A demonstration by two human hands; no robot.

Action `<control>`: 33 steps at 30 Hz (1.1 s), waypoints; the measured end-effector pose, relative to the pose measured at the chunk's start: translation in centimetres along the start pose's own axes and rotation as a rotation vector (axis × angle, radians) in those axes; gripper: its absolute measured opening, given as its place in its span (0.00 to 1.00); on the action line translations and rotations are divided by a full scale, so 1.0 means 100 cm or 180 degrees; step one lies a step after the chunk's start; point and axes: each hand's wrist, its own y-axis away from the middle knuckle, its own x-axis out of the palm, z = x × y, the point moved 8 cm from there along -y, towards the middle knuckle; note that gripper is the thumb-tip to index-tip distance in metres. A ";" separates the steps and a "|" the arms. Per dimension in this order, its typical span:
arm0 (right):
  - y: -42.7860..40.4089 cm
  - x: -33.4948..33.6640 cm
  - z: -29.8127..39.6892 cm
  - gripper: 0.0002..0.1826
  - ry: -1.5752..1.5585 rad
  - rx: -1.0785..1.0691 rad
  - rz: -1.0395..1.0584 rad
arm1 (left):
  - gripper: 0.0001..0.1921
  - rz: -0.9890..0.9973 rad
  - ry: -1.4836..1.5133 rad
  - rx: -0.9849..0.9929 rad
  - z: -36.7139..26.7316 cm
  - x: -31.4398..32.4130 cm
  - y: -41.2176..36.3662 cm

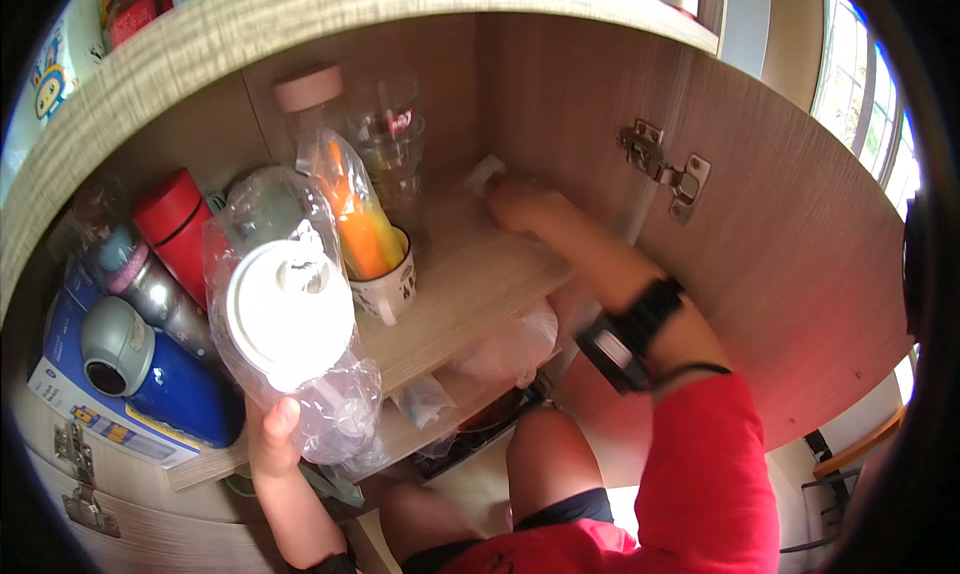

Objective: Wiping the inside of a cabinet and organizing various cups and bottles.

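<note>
My left hand (276, 435) grips a clear plastic bag around a white-lidded tumbler (289, 311), held up in front of the cupboard shelf (465, 274). At the back right of that shelf, my right hand (521, 205) presses a white tissue or cloth (486, 170) against the board; its fingertips are partly hidden. Left of my right hand are stacked clear glasses (390, 150). Nearer the middle, a patterned white mug (386, 289) holds orange and yellow items in a clear bag (360, 221). A bottle with a pink cap (309, 88) rises behind the mug.
On the left stand a red flask (172, 208), a silver bottle (161, 296), a blue bottle with a grey cap (184, 386) and a blue-and-white box (67, 371). The open door's metal hinge (664, 169) juts out at right. Plastic bags (517, 341) lie on the lower shelf.
</note>
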 end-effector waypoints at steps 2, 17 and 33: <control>-0.042 0.009 -0.017 0.20 0.0461 -0.0042 0.0386 | 0.41 -0.0048 0.0011 0.0060 -0.004 0.002 -0.001; -0.117 0.049 -0.046 0.15 -0.0484 -0.0002 -0.0180 | 0.42 0.0093 -0.0109 -0.0016 -0.001 0.001 -0.004; -0.065 0.009 0.006 0.18 0.0143 -0.0519 -0.0322 | 0.39 0.0097 -0.0074 -0.0049 -0.005 -0.001 -0.003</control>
